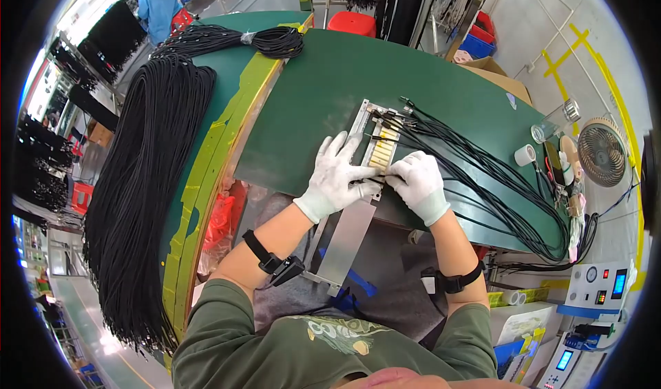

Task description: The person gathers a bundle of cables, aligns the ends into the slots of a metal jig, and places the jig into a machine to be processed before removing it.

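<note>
My left hand [336, 177], in a white glove, has its thumb and index finger closed around a black cable end at the near part of a narrow metal fixture; its other fingers stretch away from me. Opposite it, my gloved right hand [418, 184] is curled with fingertips pinched on the same black cable [383, 177]. Between them lies the metal fixture [363, 118], with a row of yellowish slots [380, 155]. Several cable ends rest across its far part. From there a bundle of black cables [482, 165] runs right across the green table. My fingers hide the cable's tip.
Thick hanks of black cable [155, 127] lie at the left beyond a yellow-taped ledge [227, 120]. A glass jar [554, 120], a white roll [525, 155] and a fan [602, 153] stand at the right. A metal plate [348, 241] extends below the fixture. Control boxes [597, 286] sit lower right.
</note>
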{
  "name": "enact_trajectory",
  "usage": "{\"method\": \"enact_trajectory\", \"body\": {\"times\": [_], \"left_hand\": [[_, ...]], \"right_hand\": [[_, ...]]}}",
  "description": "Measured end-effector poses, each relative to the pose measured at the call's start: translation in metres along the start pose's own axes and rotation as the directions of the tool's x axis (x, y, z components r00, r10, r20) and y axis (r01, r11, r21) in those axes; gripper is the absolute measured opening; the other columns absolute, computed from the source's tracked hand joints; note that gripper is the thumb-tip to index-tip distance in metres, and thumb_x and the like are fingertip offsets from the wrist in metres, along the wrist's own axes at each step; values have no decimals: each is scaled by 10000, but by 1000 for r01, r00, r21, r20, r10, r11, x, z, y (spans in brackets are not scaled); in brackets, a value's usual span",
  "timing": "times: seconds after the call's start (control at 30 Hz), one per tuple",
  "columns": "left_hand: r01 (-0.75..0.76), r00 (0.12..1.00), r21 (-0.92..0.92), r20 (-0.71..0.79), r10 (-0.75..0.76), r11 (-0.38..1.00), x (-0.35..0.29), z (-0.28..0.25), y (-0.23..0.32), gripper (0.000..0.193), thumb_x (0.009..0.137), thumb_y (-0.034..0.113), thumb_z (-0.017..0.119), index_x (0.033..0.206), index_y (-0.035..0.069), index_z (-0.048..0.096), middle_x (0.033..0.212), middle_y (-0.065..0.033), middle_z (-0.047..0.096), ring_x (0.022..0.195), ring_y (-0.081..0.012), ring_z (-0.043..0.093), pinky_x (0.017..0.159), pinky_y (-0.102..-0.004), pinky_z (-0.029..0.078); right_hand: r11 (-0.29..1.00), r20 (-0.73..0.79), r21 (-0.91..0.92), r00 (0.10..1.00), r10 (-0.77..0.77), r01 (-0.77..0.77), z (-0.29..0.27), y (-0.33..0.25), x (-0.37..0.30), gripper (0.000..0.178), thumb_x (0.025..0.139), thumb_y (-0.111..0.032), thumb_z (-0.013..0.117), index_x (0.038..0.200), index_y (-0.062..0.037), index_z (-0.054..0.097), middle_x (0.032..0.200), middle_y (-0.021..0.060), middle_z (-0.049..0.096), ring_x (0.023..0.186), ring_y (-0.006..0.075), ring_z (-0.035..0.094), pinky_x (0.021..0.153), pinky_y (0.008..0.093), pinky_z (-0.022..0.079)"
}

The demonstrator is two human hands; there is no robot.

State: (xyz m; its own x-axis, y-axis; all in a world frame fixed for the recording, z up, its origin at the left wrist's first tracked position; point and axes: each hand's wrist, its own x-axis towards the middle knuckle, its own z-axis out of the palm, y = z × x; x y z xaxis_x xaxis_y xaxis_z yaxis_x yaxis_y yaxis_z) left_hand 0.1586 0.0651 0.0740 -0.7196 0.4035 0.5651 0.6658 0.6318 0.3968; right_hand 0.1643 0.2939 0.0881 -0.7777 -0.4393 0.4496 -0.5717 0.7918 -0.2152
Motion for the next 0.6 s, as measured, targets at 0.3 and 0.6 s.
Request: {"method": "enact_trajectory", "body": {"times": [0.3,0.6], "left_hand": [[-14,999,0,44,14,1000,-10,10,-10,249,879,380,681,985,176,777,1400,-208,543,1327,-440,438,1136,-568,288],[148,962,-166,-206,-181,975,-3,7,-10,202,819,269,749,848,81,685,1231,-152,643,1224,-383,525,1059,-483,395]], "right_hand": [[951,-164,-161,957,237,-263,10,31,9,145,743,-209,764,868,-148,722,867,27,671,963,282,596,846,408,460],[992,-107,115,994,-38,50,-2,13,9,159,734,-233,763,833,-118,717,808,50,669,863,291,618,784,419,488]]}}
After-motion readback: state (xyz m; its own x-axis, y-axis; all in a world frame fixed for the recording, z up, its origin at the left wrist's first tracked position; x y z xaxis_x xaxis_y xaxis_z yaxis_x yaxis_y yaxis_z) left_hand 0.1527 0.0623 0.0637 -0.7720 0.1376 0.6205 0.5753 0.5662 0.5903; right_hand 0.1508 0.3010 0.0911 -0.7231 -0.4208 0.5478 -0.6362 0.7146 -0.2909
